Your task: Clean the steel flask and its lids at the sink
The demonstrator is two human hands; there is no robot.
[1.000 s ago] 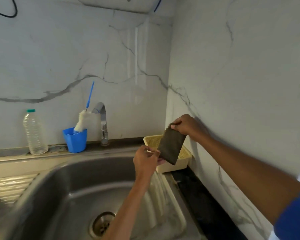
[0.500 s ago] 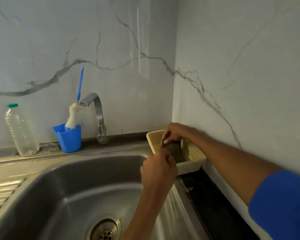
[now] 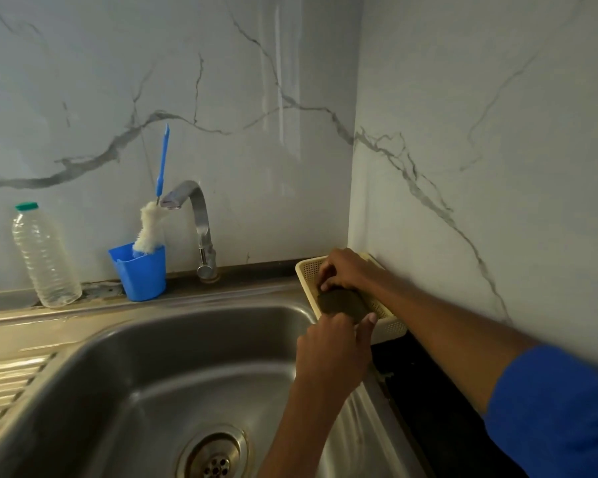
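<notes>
Presently: both hands at a basket (image 3: 390, 327) on the worktop, right of the sink (image 3: 173, 370).
Right hand (image 3: 351, 272), fingers curled, grasps the far edge of a dark scrub pad (image 3: 342, 301) lying in the basket; left hand (image 3: 334, 353), fingers loose and extended, touches its near edge. Tap (image 3: 195, 215), blue cup (image 3: 140, 276) with brush (image 3: 152, 225), bottle (image 3: 44, 257) along far wall. Flask and lids out of view.

Head camera looks down, close over sink (image 3: 152, 357).
</notes>
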